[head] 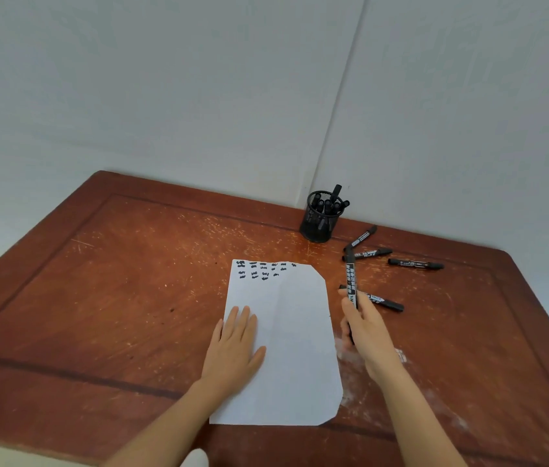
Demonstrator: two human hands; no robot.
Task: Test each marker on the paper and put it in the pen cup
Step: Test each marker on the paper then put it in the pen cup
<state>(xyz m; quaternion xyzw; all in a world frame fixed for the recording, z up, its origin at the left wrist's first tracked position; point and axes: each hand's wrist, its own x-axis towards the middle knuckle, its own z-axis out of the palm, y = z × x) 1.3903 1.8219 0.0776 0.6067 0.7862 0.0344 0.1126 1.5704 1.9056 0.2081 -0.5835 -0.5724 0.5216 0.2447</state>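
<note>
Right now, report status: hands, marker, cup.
Left hand flat on paper. Right hand grips marker, right of paper. Four loose markers lie between it and pen cup.

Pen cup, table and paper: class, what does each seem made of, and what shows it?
Pen cup: probably black metal mesh; see-through lattice wall.
Table: wood, reddish-brown finish, worn; grain and pale scratches.
Paper: thin white matt sheet; centre crease, ragged corners.

Head view, one only, wide-angle: worn camera facing forward and down over the near edge of the counter (104, 298), close to it. Left hand (236, 345) and right hand (367, 335) enter from the bottom edge; white walls (165, 96) fill the upper half.
</note>
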